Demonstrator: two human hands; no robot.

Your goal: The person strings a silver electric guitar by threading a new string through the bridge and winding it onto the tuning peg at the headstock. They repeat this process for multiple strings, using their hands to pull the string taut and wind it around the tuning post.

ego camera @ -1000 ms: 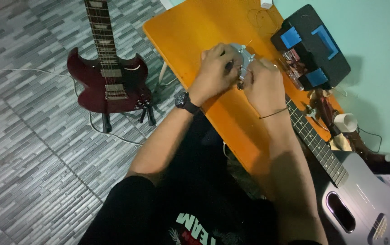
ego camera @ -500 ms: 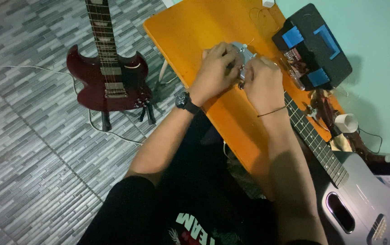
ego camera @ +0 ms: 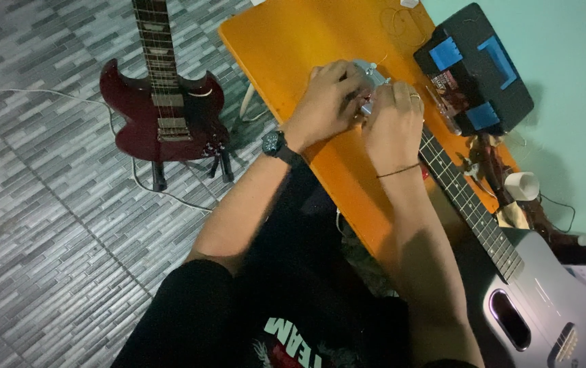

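Bare orange table [ego camera: 286,48] left of the hands; black-and-blue case [ego camera: 473,75] and guitar neck [ego camera: 466,197] crowding the right.

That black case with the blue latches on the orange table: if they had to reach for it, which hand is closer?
The right hand, probably. It works at the guitar headstock on the side facing the black case, while the left hand sits farther away, across the headstock. Both seem busy at the headstock, though.

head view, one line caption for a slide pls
Both hands, left hand and right hand, work at the grey guitar headstock on an orange table, red electric guitar standing nearby.
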